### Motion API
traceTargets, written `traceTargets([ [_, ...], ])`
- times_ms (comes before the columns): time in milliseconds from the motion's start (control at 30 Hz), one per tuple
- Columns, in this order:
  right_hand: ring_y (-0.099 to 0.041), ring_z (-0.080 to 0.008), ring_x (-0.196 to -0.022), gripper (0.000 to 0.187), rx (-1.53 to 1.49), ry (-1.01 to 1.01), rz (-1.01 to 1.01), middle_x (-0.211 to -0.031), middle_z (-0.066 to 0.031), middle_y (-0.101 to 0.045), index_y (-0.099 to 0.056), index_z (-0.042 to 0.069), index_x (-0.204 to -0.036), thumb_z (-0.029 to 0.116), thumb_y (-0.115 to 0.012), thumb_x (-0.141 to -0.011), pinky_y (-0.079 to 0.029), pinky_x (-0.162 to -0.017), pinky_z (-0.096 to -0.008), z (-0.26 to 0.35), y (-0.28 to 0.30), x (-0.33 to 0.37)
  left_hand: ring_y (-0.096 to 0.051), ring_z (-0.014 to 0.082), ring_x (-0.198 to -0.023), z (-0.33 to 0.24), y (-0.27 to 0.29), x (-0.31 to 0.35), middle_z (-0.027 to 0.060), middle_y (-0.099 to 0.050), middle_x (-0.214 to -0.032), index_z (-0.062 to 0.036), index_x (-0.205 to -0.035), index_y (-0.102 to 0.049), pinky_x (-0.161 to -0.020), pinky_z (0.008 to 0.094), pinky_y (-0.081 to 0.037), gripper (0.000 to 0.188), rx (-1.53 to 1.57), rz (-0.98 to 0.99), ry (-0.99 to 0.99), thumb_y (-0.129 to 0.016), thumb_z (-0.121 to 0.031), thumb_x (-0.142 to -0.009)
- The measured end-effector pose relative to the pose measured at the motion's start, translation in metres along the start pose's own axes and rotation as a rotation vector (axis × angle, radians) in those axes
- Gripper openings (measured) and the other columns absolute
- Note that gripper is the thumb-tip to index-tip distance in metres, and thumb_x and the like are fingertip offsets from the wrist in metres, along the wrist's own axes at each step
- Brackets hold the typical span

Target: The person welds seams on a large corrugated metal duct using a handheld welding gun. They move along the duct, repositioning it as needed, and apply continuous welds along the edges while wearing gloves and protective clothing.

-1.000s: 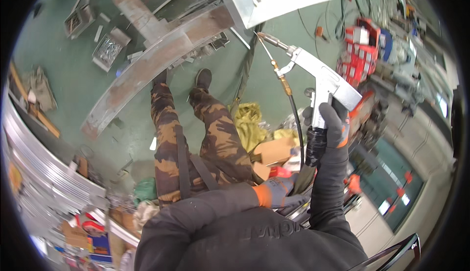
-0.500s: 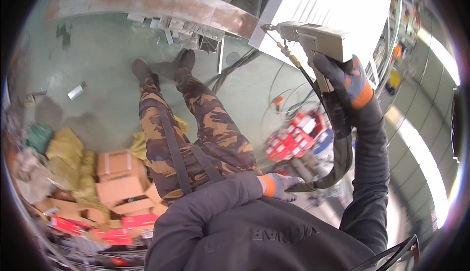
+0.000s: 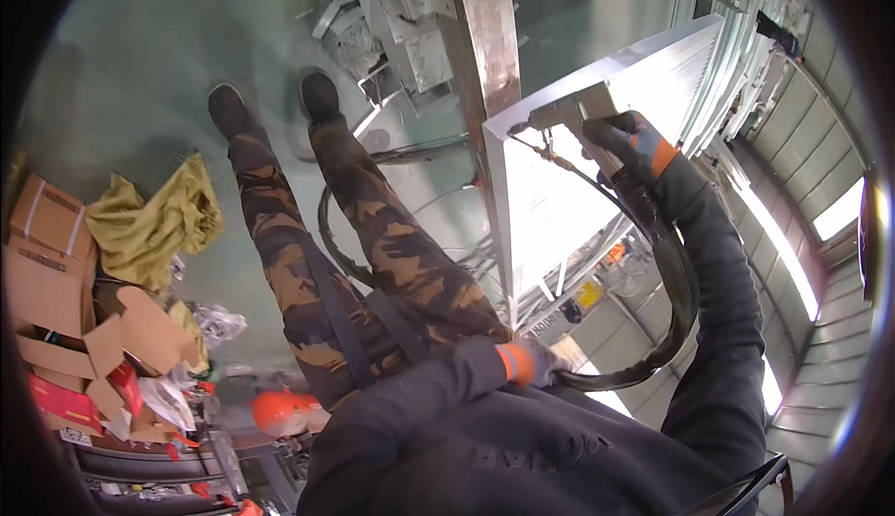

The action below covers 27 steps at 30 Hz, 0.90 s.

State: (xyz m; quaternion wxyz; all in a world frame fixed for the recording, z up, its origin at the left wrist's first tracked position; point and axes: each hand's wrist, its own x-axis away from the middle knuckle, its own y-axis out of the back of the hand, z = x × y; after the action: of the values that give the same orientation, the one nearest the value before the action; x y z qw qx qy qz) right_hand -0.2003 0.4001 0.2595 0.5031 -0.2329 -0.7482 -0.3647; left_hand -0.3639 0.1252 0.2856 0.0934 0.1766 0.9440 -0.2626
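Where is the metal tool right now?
In the head view, upper right: the tool is in the gloved right hand, its tip at the white panel's top corner.

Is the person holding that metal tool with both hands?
No, only the right hand grips the metal tool against the white panel; the left hand is down low by the black hose.

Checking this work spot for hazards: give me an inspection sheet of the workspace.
Surface: green floor.
Job's things: metal hand tool at corner of white ribbed panel.
Clutter: cardboard boxes, yellow cloth, metal parts.
Grippers: right hand grips the tool; left hand, gloved, on the black hose.
Cables: hose loops from tool to left hand; another cable on the floor.
Surroundings: rusty steel beam.
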Motion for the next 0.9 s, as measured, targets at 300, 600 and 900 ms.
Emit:
traceTargets([
  [300,-0.061,-0.0110,-0.067,0.035,0.067,0.285,0.056,-0.080,-0.0071,-0.065,-0.064,0.000,-0.100,0.032,-0.067,-0.086,-0.050,-0.056,-0.0256,-0.024,-0.019,-0.017,-0.059,0.0326,-0.109,0.031,-0.015,-0.033,0.0156,-0.063,-0.117,-0.0220,-0.135,-0.050,-0.092,0.0400,-0.045,0.050,0.080,-0.112,-0.110,-0.056,-0.032,-0.087],
  [600,-0.060,-0.0092,-0.065,0.039,0.156,0.310,0.077,-0.080,-0.0062,-0.064,-0.063,0.001,-0.102,0.035,-0.069,-0.085,-0.049,-0.053,-0.0254,-0.030,-0.027,-0.026,-0.060,0.0340,-0.108,0.042,-0.026,-0.042,0.0184,-0.064,-0.114,-0.0215,-0.138,-0.046,-0.091,0.0408,-0.045,0.050,0.102,-0.111,-0.144,-0.053,-0.034,-0.089],
  [900,-0.060,-0.0099,-0.070,0.037,0.257,0.382,0.044,-0.080,-0.0072,-0.066,-0.065,-0.002,-0.100,0.032,-0.068,-0.086,-0.050,-0.061,-0.0251,-0.044,-0.026,-0.032,-0.060,0.0347,-0.108,0.050,-0.033,-0.042,0.0192,-0.063,-0.114,-0.0202,-0.137,-0.046,-0.091,0.0413,-0.044,0.049,0.096,-0.107,-0.145,-0.052,-0.033,-0.090],
])
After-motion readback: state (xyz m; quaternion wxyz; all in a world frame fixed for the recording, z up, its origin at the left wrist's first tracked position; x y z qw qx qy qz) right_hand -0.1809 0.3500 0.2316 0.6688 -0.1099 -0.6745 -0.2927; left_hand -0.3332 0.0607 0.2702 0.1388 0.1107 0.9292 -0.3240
